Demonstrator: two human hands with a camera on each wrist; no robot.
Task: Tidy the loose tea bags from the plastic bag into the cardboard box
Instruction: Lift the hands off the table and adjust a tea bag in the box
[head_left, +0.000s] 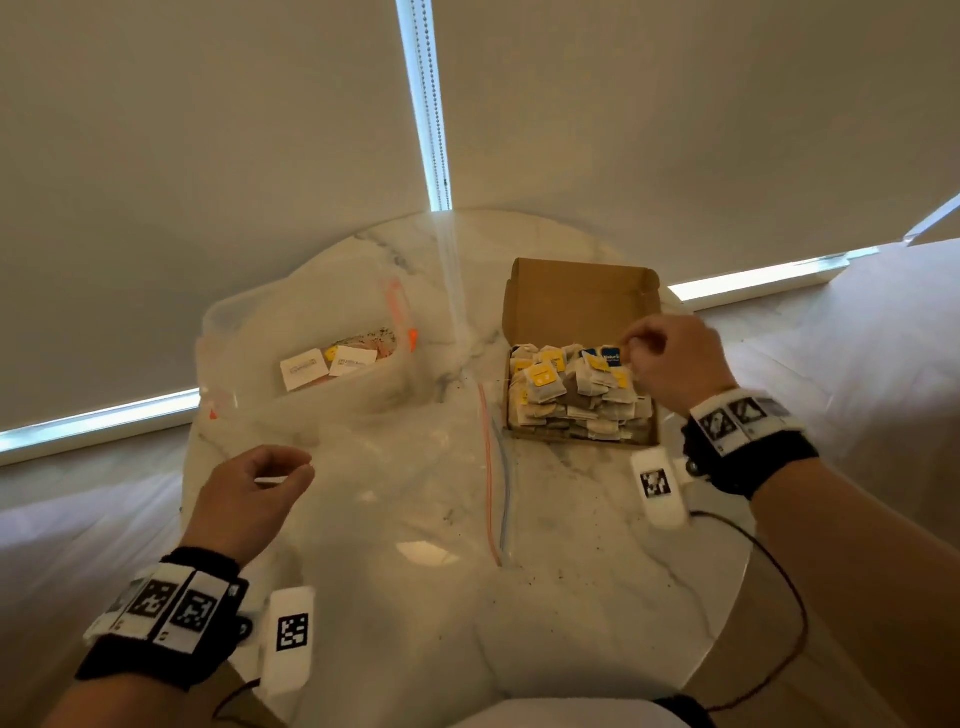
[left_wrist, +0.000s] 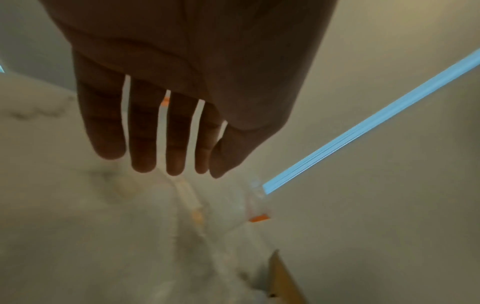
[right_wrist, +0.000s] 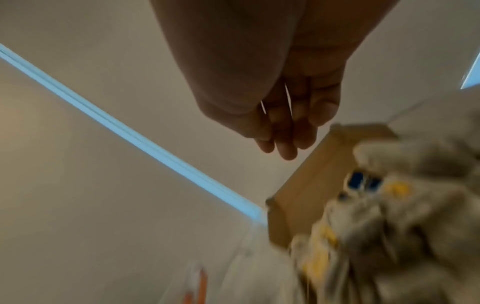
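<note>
Though the marble table (head_left: 571, 597) carries everything, the clear bag (head_left: 311, 322) sprawls over its left half, a few tea bags (head_left: 332, 361) left in its far end. The box (head_left: 582, 306) sits right of it, lid up, heaped with tea bags. Left hand (head_left: 254, 493) hovers loose at the bag's near edge, holding nothing. Right hand (head_left: 670, 358) over the box's far corner, fingers bunched; pinching anything, cannot tell. Tea bags likely light, soft, tearable: pinch by a corner or tag.
</note>
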